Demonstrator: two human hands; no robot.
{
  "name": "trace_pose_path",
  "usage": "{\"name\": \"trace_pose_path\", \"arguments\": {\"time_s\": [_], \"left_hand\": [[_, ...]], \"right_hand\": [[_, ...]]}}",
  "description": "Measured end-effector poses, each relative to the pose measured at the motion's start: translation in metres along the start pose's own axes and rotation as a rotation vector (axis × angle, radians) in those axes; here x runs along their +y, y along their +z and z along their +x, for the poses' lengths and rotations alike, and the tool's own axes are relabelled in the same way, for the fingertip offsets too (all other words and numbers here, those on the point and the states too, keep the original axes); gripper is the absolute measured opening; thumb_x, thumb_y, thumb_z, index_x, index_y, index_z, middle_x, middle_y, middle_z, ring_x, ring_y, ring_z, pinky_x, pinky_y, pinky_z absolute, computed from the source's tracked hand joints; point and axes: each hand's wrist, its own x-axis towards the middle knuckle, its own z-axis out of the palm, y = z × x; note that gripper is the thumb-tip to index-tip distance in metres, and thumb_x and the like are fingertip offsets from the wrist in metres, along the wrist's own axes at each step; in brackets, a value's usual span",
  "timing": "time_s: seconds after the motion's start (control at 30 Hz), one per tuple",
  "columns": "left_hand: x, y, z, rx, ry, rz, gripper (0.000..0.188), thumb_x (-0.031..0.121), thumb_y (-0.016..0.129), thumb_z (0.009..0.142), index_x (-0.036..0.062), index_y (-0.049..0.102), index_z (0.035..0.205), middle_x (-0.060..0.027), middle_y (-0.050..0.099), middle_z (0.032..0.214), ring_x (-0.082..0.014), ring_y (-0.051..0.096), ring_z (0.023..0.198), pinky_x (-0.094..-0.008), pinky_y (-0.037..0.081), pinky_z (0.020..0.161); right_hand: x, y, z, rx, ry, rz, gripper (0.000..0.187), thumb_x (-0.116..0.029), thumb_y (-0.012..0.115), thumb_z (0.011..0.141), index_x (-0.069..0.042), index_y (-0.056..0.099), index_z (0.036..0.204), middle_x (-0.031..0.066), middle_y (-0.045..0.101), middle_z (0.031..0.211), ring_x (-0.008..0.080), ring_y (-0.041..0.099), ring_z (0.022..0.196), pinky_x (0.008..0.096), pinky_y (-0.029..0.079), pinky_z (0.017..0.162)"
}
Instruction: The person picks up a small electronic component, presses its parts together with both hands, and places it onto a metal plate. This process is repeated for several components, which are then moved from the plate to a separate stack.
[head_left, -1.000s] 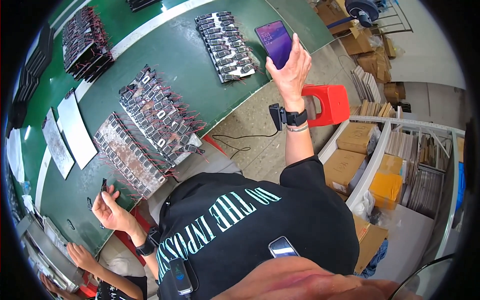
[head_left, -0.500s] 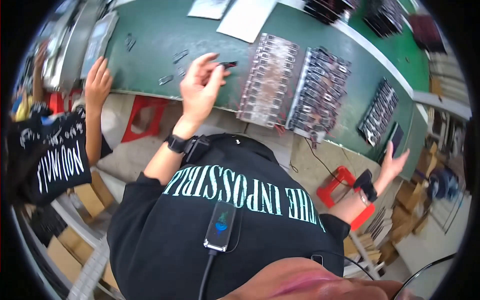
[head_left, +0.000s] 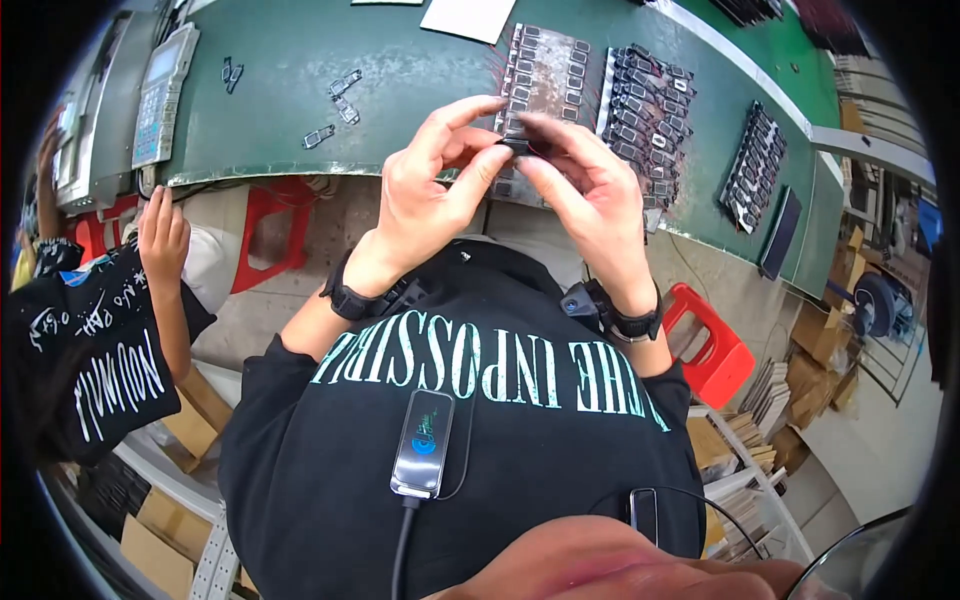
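Both hands meet over the near edge of the green table point(head_left: 420, 95). Between the fingertips of my left hand point(head_left: 430, 180) is a small black part point(head_left: 516, 146), pinched by thumb and fingers. My right hand point(head_left: 600, 195) closes on the same part from the other side, its fingers slightly blurred. Just beyond, partly hidden by my hands, lies a board point(head_left: 550, 72) with rows of small black rectangular parts and thin red wires. To its right is a second board's load of black parts point(head_left: 645, 105), more densely packed.
Loose black parts point(head_left: 345, 108) lie to the left. Farther right are another batch of parts point(head_left: 752, 165) and a dark flat phone-like slab point(head_left: 781, 232). White sheets point(head_left: 468, 16) lie at the back. A co-worker's hand point(head_left: 163, 235) is at left; a red stool point(head_left: 710, 350) stands below the table.
My right hand has come from the table's right end to join my left at the small black part. My left hand has moved right with the part.
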Motion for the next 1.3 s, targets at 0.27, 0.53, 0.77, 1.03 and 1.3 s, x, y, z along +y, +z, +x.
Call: {"name": "trace_pose_path", "arguments": {"time_s": [0.27,0.53,0.77,1.03,1.3], "left_hand": [[0.006,0.002,-0.007,-0.010,0.161,0.179,0.036,-0.001,0.069,0.090,0.0012,0.060,0.125,-0.0093,0.073,0.095,-0.0130,0.071,0.084,-0.0249,0.057,0.074],[0.010,0.018,-0.008,0.000,0.182,0.473,0.017,0.000,0.071,0.086,0.0017,0.069,0.103,-0.0134,0.072,0.088,-0.0241,0.072,0.073,-0.0313,0.056,0.064],[0.017,0.025,0.002,-0.056,0.237,0.461,0.011,0.001,0.071,0.086,0.0026,0.067,0.096,-0.0117,0.071,0.083,-0.0250,0.071,0.070,-0.0325,0.055,0.062],[0.027,0.010,0.013,-0.088,0.264,0.511,0.011,0.004,0.071,0.086,0.0029,0.066,0.096,-0.0127,0.070,0.084,-0.0278,0.071,0.072,-0.0350,0.055,0.063],[0.019,-0.053,0.155,-0.070,0.251,0.661,0.018,0.017,0.066,0.087,0.0034,0.072,0.098,-0.0127,0.072,0.087,-0.0251,0.071,0.073,-0.0328,0.055,0.069]], "right_hand": [[0.005,0.004,-0.002,-0.032,0.121,0.267,0.022,0.000,0.065,0.094,0.002,0.067,0.115,0.0059,0.068,0.108,0.0119,0.066,0.097,0.0242,0.053,0.085],[0.010,-0.002,-0.005,0.170,-0.207,-0.321,0.016,0.002,0.069,0.083,-0.001,0.068,0.099,0.0105,0.065,0.089,0.0210,0.066,0.081,0.0308,0.053,0.073],[0.008,-0.010,-0.012,0.175,-0.318,-0.353,0.017,0.003,0.068,0.081,-0.001,0.068,0.097,0.0127,0.064,0.087,0.0293,0.064,0.079,0.0354,0.052,0.069],[0.011,-0.008,-0.012,0.188,-0.448,-0.492,0.028,0.005,0.071,0.078,-0.002,0.068,0.104,0.0111,0.067,0.094,0.0284,0.065,0.083,0.0348,0.053,0.072],[-0.002,-0.030,-0.022,0.300,-0.372,-0.446,0.036,0.006,0.069,0.083,-0.001,0.067,0.118,0.0150,0.066,0.120,0.0252,0.067,0.104,0.0319,0.053,0.090]]}}
